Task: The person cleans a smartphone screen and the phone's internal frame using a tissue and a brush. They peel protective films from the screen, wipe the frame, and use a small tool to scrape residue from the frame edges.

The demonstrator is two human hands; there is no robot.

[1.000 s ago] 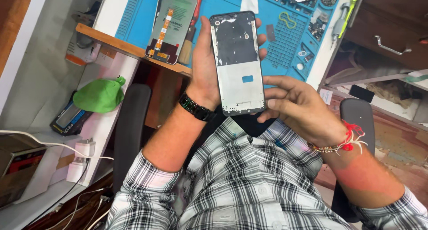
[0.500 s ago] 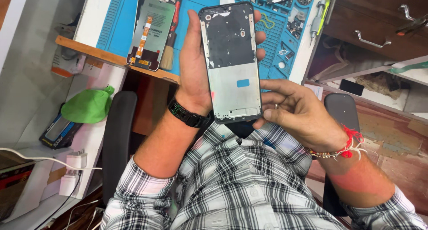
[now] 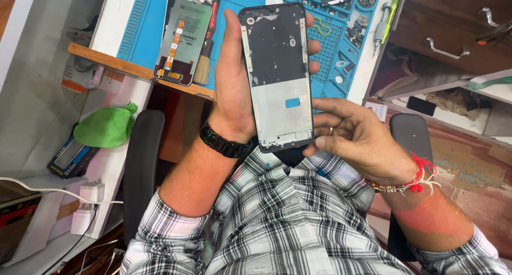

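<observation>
Gripping phone frame [image 3: 278, 75], left hand [image 3: 234, 88]

The phone frame [image 3: 278, 75] is black with a silver inner plate and one small blue patch. The work mat [image 3: 330, 45] is bright blue, the shirt [image 3: 288, 227] black-and-white plaid, the cloth [image 3: 105, 127] green, the wrist thread [image 3: 421, 173] red.

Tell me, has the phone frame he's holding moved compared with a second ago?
Yes. The phone frame now lies further up over the blue mat, its top nearer the mat's far edge. The left hand holds it, while the right hand touches its lower corner.
</observation>
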